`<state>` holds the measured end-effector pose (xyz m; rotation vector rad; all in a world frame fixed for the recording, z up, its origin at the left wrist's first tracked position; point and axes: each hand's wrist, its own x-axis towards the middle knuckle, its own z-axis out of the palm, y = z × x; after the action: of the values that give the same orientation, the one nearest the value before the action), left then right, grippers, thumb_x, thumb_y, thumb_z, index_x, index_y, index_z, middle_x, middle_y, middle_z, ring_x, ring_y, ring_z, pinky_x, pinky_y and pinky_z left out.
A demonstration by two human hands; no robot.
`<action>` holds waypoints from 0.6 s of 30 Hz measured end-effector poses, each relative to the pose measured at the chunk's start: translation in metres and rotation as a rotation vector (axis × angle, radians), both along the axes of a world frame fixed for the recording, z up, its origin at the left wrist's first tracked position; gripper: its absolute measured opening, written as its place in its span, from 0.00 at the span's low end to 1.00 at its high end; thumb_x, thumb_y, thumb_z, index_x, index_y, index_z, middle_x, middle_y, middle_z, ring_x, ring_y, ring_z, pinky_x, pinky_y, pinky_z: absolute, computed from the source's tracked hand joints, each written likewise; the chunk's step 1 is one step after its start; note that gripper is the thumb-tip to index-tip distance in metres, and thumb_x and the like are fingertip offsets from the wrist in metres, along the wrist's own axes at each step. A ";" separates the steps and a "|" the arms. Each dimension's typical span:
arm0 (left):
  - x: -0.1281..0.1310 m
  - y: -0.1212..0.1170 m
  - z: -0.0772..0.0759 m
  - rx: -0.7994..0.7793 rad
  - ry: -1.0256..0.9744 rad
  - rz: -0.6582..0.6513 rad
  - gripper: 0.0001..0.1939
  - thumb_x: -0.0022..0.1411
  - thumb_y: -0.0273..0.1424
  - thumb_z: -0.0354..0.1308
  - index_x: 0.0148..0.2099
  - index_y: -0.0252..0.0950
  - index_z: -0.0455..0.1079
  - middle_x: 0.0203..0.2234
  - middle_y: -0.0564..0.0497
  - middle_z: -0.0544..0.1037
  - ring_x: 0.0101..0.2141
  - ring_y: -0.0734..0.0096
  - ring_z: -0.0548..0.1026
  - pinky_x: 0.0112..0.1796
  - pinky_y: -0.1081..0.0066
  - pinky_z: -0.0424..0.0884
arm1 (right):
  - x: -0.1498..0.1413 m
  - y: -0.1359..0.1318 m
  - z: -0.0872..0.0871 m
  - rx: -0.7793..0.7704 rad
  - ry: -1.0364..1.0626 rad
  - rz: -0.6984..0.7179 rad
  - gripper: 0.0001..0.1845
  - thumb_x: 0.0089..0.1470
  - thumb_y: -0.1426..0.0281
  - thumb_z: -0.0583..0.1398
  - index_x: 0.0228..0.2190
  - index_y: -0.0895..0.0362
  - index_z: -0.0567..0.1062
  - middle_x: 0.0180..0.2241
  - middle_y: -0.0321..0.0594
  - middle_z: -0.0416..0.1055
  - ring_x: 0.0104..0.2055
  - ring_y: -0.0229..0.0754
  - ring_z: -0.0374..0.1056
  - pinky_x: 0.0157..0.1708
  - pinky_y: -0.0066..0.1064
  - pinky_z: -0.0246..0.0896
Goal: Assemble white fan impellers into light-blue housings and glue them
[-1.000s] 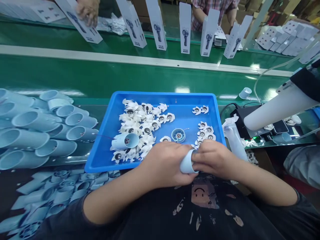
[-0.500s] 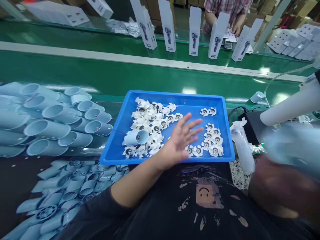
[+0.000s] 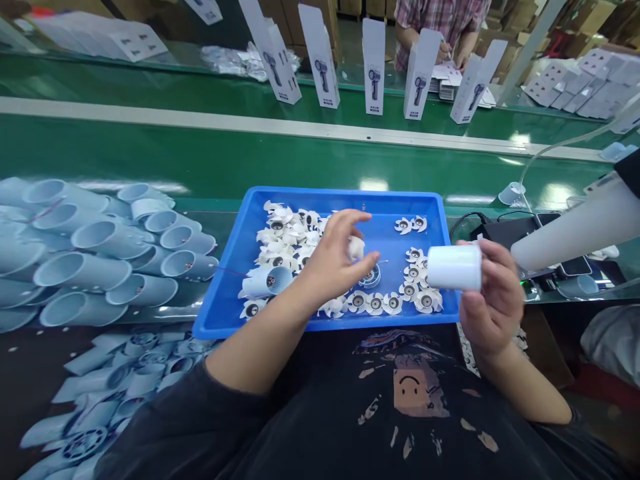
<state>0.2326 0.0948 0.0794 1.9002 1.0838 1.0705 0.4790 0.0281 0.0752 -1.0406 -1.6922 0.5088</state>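
A blue tray (image 3: 235, 267) in front of me holds several white fan impellers (image 3: 280, 230), a pale blue tube (image 3: 261, 281) and a round blue part (image 3: 371, 275). My left hand (image 3: 333, 257) hovers over the tray's middle, its fingers pinched on a white impeller (image 3: 357, 247). My right hand (image 3: 493, 297) is raised at the tray's right edge and grips a pale cylindrical housing (image 3: 454, 267) held sideways.
Pale blue tubes (image 3: 90, 250) are stacked at the left, with more below. A green conveyor (image 3: 200, 153) carries upright white product boxes (image 3: 374, 67). A person in a plaid shirt (image 3: 440, 17) works across it. A white nozzle (image 3: 575, 230) and black device (image 3: 510, 230) stand at right.
Both hands held a tube together a second ago. The right hand swung out to the right and now holds a pale housing; the left hand, spread open over the tray, has pinched an impeller.
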 end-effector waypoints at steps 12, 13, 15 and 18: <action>0.014 -0.044 0.013 0.319 0.221 -0.243 0.27 0.62 0.32 0.58 0.61 0.43 0.55 0.57 0.43 0.70 0.57 0.59 0.69 0.56 0.56 0.67 | -0.053 0.002 0.005 -1.121 0.946 0.444 0.23 0.50 0.51 0.63 0.43 0.49 0.66 0.39 0.36 0.70 0.36 0.37 0.69 0.33 0.29 0.68; 0.011 -0.044 0.015 0.304 0.192 -0.178 0.25 0.61 0.34 0.59 0.59 0.42 0.57 0.53 0.45 0.73 0.53 0.60 0.72 0.54 0.58 0.69 | -0.052 0.001 0.006 -1.133 0.930 0.458 0.25 0.49 0.49 0.63 0.44 0.49 0.66 0.41 0.36 0.70 0.37 0.38 0.70 0.35 0.31 0.69; -0.003 -0.037 0.017 0.248 0.164 -0.020 0.26 0.58 0.39 0.62 0.56 0.42 0.59 0.50 0.45 0.75 0.50 0.60 0.74 0.51 0.59 0.71 | -0.047 0.000 0.008 -1.099 0.874 0.445 0.27 0.48 0.48 0.64 0.44 0.48 0.66 0.46 0.36 0.68 0.41 0.39 0.71 0.40 0.33 0.69; -0.027 -0.012 0.018 0.178 0.352 0.226 0.26 0.54 0.41 0.65 0.52 0.40 0.64 0.49 0.44 0.74 0.51 0.54 0.72 0.53 0.54 0.68 | -0.037 0.000 0.010 -1.008 0.760 0.413 0.25 0.49 0.51 0.65 0.44 0.49 0.68 0.52 0.39 0.65 0.46 0.40 0.70 0.44 0.32 0.67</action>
<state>0.2052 0.0828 0.0978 2.2048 1.4702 1.0026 0.4417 0.0281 0.0850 -0.9407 -0.8959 1.8838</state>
